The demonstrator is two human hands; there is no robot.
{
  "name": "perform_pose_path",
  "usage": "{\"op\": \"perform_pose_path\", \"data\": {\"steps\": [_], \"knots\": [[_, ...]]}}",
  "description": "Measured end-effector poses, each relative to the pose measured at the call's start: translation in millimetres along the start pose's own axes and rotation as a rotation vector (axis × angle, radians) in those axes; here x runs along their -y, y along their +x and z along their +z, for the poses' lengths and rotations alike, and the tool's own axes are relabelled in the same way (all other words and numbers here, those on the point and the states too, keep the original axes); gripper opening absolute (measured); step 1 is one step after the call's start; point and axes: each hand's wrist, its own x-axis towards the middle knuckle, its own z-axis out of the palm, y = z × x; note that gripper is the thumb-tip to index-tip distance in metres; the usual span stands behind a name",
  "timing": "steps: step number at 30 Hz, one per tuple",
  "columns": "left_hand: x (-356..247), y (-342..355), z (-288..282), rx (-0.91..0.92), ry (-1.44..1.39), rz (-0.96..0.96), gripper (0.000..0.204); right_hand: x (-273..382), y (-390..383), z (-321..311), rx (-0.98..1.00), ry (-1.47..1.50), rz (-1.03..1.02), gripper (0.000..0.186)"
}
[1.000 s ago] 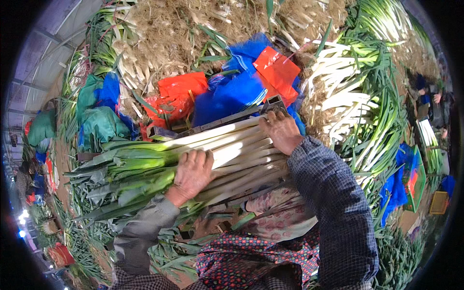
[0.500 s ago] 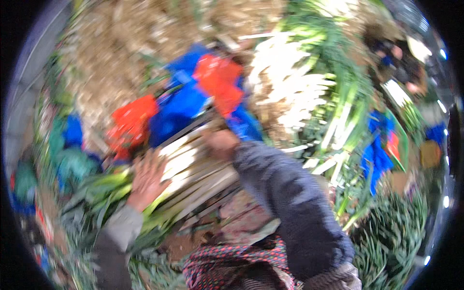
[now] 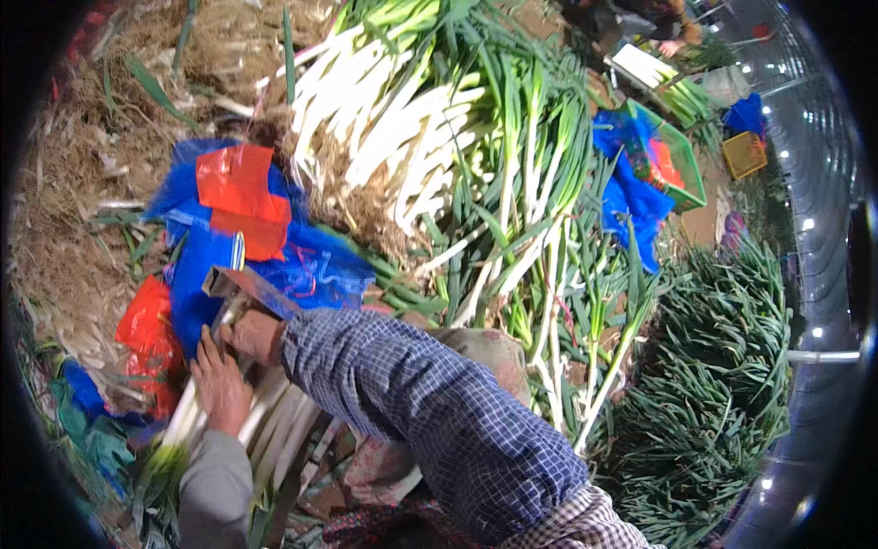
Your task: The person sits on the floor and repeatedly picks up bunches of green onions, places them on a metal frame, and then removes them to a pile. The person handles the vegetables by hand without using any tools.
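Observation:
A bundle of leeks [image 3: 274, 435] lies slanting in front of me, white stalks upward and green leaves [image 3: 165, 467] toward the lower left. My left hand [image 3: 222, 389] rests on the stalks, fingers stretched out, close beside my other hand. My right hand [image 3: 254, 335] is curled at the upper end of the bundle, just below a metal bracket [image 3: 251, 288]. Its fingertips are mostly hidden, and what they grip does not show. A blue checked sleeve covers the right arm, a grey one the left.
Beyond the bracket lie blue sheeting [image 3: 320, 265] and red plastic [image 3: 242, 197]. A large heap of leeks [image 3: 402, 119] is behind, with trimmed roots [image 3: 73, 210] at left. Dense green leaves [image 3: 704, 393] fill the right. A green crate [image 3: 677, 160] stands farther off near another person [image 3: 631, 18].
My view has swung to the right. The left hand has gone from lying spread across the leeks to beside the right hand, near the bundle's upper end.

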Motion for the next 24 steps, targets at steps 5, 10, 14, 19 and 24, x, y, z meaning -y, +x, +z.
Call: {"op": "perform_pose_path", "data": {"steps": [5, 10, 14, 19, 24], "knots": [[2.3, 5.5, 23.8, -0.158, 0.032, -0.056, 0.062, 22.6, -3.6, -27.4, -0.027, -0.072, -0.012, 0.019], [-1.9, 9.0, 27.3, -0.049, 0.070, -0.049, 0.067, 73.2, -33.5, -115.7, -0.338, -0.168, -0.082, 0.019], [-12.8, 4.0, 10.7, -0.052, 0.100, -0.141, 0.087, 68.7, -113.4, -192.7, -0.525, -0.121, 0.055, 0.027], [-15.6, -5.1, 2.3, -0.148, 0.037, -0.084, 0.091, -1.1, -300.6, -196.4, -0.734, 0.246, 0.347, 0.039], [-8.7, 0.3, 18.5, -0.150, 0.018, -0.081, 0.086, -50.2, -479.8, -65.7, -0.671, 0.106, 1.060, 0.032]]}}
